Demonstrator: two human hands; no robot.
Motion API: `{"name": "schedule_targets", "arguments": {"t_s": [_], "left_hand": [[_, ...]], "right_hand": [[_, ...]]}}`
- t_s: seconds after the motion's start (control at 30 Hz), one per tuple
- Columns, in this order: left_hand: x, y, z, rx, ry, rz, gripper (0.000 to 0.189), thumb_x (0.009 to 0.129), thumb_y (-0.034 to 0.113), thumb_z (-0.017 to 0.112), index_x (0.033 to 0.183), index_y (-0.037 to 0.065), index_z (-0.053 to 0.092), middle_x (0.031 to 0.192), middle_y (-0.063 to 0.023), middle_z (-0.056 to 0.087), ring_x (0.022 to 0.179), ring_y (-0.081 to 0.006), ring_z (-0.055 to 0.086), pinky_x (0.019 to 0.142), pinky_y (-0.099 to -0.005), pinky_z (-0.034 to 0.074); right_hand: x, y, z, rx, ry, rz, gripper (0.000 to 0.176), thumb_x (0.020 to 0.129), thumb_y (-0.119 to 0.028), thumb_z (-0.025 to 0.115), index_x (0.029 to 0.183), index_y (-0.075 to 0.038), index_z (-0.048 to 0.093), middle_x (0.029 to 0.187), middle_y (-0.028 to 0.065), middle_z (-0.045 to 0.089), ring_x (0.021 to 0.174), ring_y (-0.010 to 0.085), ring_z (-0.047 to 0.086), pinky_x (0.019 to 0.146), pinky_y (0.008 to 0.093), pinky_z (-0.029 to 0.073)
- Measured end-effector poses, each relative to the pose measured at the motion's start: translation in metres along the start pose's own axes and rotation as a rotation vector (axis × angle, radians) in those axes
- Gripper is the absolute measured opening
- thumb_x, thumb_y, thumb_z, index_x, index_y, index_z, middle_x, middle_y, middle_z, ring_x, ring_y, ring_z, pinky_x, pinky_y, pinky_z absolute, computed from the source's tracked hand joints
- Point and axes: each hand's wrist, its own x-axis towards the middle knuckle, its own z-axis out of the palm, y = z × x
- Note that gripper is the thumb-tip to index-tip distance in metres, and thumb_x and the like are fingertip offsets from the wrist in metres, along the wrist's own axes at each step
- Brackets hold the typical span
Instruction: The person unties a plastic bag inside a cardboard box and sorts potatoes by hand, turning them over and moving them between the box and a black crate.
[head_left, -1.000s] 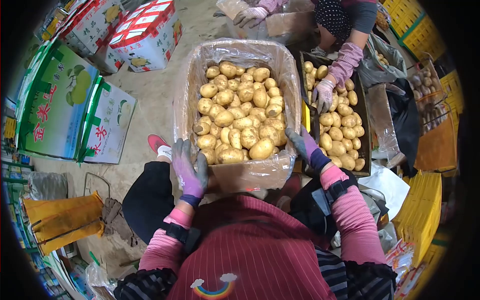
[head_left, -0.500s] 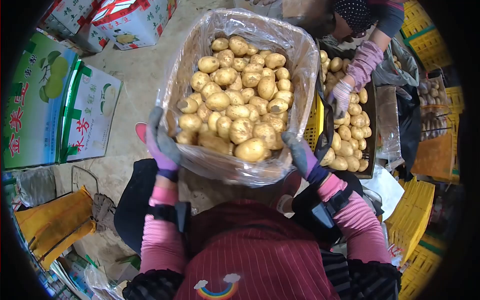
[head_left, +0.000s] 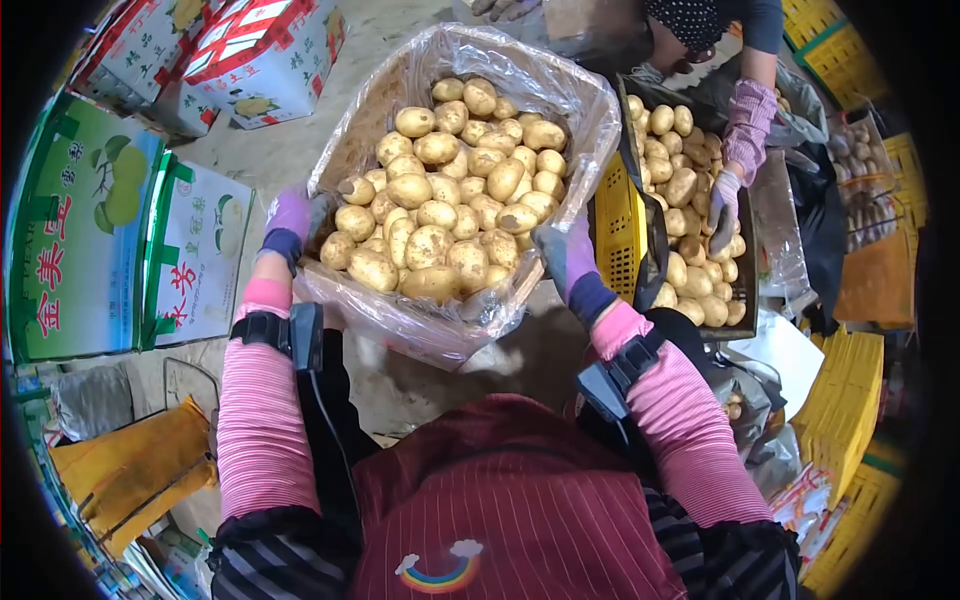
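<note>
A plastic-lined box (head_left: 400, 325) filled with potatoes (head_left: 437, 213) is in front of my body, its near side tilted toward me. My left hand (head_left: 292, 222), in a purple and grey glove, grips the box at its left side; the liner partly hides the fingers. At the near right corner, my right hand (head_left: 568, 258) in a matching glove holds the other side, fingers against the wall and liner. Clear film hangs in folds over the rim. Several potatoes have brown soil marks.
To the right stands a dark-lined yellow crate (head_left: 620, 232) of potatoes, where a co-worker's gloved hand (head_left: 724, 208) reaches in. Printed cartons (head_left: 90, 230) stand on the left, white-and-red boxes (head_left: 270, 75) behind them. Yellow crates (head_left: 840, 400) are stacked at right.
The box has shifted a little to the left and turned slightly, with both my hands still on it. The co-worker's hand has moved to the right over the crate's potatoes.
</note>
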Motion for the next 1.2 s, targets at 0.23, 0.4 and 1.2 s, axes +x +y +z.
{"name": "schedule_targets", "arguments": {"t_s": [0.23, 0.4, 1.2], "left_hand": [[-0.043, 0.003, -0.002, 0.085, 0.047, -0.155, 0.044, 0.087, 0.045, 0.068, 0.113, 0.01, 0.073, 0.106, -0.0248, 0.07, 0.1, -0.044, 0.066, 0.086, -0.0495, 0.052], [-0.113, 0.018, 0.011, 0.032, 0.215, -0.308, 0.041, 0.089, 0.043, 0.067, 0.116, 0.011, 0.073, 0.104, -0.0232, 0.072, 0.099, -0.0436, 0.067, 0.085, -0.0486, 0.053], [-0.315, 0.144, 0.018, 0.277, 0.077, 0.428, 0.062, 0.087, 0.037, 0.07, 0.14, 0.009, 0.055, 0.147, -0.0268, 0.047, 0.139, -0.048, 0.039, 0.117, -0.0499, 0.034]], "right_hand": [[0.02, -0.013, 0.003, -0.157, 0.043, -0.174, 0.09, 0.075, -0.021, 0.067, 0.147, 0.012, 0.024, 0.124, 0.0384, 0.058, 0.119, 0.0476, 0.058, 0.103, 0.0448, 0.047], [0.073, -0.018, -0.004, -0.354, -0.006, -0.369, 0.09, 0.078, -0.024, 0.065, 0.15, 0.011, 0.024, 0.126, 0.0399, 0.057, 0.121, 0.0488, 0.057, 0.105, 0.046, 0.046], [-0.136, 0.046, -0.186, -0.723, -0.335, -0.49, 0.057, 0.091, -0.042, 0.057, 0.139, -0.011, 0.055, 0.117, 0.0236, 0.069, 0.11, 0.0401, 0.066, 0.094, 0.0485, 0.052]]}}
